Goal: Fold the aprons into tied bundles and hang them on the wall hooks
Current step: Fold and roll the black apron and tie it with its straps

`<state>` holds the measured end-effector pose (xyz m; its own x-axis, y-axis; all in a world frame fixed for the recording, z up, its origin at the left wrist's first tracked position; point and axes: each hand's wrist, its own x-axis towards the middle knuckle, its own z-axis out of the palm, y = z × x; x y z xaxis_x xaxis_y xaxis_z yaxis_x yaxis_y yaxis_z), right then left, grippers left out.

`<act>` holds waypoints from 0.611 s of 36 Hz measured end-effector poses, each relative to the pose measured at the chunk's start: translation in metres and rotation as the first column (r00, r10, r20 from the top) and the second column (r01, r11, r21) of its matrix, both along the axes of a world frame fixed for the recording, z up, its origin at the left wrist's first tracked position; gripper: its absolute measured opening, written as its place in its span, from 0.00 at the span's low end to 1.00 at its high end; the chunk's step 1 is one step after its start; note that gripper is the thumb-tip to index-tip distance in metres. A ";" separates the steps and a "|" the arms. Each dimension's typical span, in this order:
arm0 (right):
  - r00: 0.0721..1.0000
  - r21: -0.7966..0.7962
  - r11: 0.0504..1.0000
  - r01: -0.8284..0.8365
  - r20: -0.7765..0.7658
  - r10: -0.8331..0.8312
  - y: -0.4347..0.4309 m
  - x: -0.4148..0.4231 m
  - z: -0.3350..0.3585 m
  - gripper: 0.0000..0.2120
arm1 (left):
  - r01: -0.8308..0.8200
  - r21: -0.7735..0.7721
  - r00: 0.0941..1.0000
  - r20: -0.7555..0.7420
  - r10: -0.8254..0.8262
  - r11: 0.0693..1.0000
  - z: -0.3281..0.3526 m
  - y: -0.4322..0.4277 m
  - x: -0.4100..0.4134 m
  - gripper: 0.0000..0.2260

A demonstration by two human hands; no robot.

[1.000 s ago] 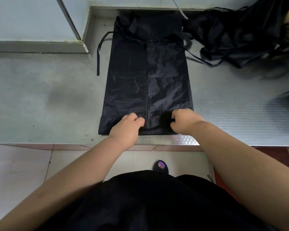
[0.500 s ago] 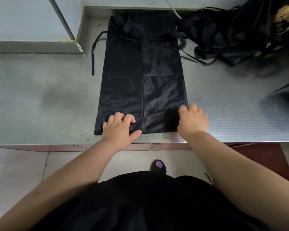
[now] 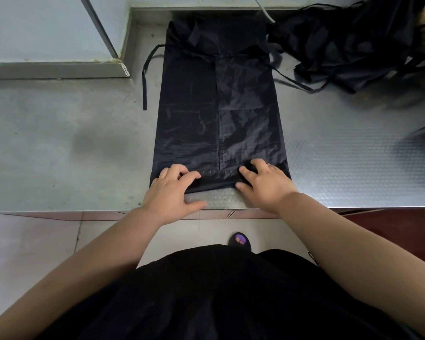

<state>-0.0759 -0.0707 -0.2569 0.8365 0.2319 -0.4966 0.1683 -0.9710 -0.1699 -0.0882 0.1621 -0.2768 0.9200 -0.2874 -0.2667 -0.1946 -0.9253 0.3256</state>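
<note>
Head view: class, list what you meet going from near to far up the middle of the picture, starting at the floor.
Sandalled foot → counter's bare near edge → left hand and right hand gripping the apron's rolled hem → apron's flat body → its bunched top.

Back-of-house work area, probably a commercial kitchen.
A long steel counter [image 3: 353, 168] with an embossed top (the catering sort) runs along a plain pale wall [image 3: 35, 25] above a tiled floor [image 3: 22, 241], and a heap of black aprons [image 3: 353, 45] lies on its right side.
</note>
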 end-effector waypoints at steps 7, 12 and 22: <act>0.997 -0.029 0.999 -0.032 -0.068 0.030 -0.005 0.009 0.010 0.30 | 0.023 0.062 1.000 -0.022 -0.021 0.998 0.010 0.002 0.016 0.19; 0.996 -0.047 0.998 -0.041 -0.084 0.036 -0.007 0.010 0.013 0.30 | 0.081 0.181 0.997 -0.032 -0.077 0.980 0.020 0.000 0.026 0.22; 0.998 -0.052 0.998 0.031 -0.045 -0.034 -0.020 0.027 0.021 0.17 | -0.101 0.029 0.994 -0.042 0.102 0.994 0.019 0.007 0.034 0.16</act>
<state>-0.0494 -0.0904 -0.2362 0.8190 0.1782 -0.5454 0.1295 -0.9834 -0.1268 -0.0547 0.1690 -0.2577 0.9314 -0.1855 -0.3133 -0.0856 -0.9480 0.3067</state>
